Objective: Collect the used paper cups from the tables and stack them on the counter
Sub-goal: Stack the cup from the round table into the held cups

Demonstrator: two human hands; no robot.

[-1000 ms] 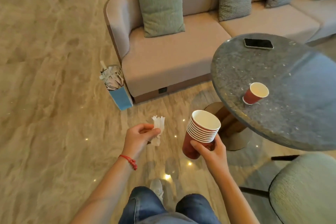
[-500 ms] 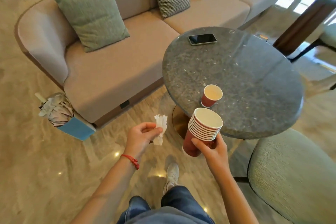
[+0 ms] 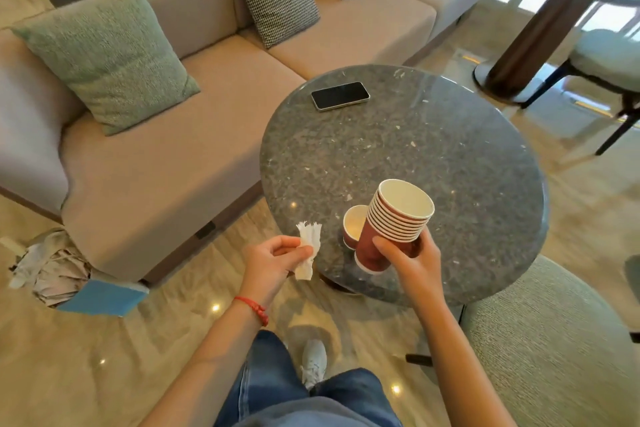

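The person has closed in on the round stone counter (image 3: 450, 149) over the last second: a moment ago the stack of cups (image 3: 391, 222) hung over the floor short of the rim, and now it is carried in over the near edge of the top. The right hand (image 3: 412, 263) grips that stack low on its red wall, fingers (image 3: 386, 246) curled round the front and thumb behind, the stack tilted with its open mouth up and away. The lone cup (image 3: 353, 225) that was well ahead of the hand now stands upright on the stone just beside the stack's base, on the side toward the left hand, partly hidden behind the stack (whether the two touch cannot be told). The left hand (image 3: 273, 260) pinches a crumpled white napkin (image 3: 308, 250) between thumb and curled fingers, held just off the counter's near rim and close to the lone cup. Beyond both hands, at the far side of the top, lies a dark phone (image 3: 340, 95), well apart from the cups. In my judgement this means the walk-up is done and the pick-up is next: either the stack goes down into the lone cup, or the left hand must free a finger or two from the napkin to lift it, with the tilted stack liable to knock it over.
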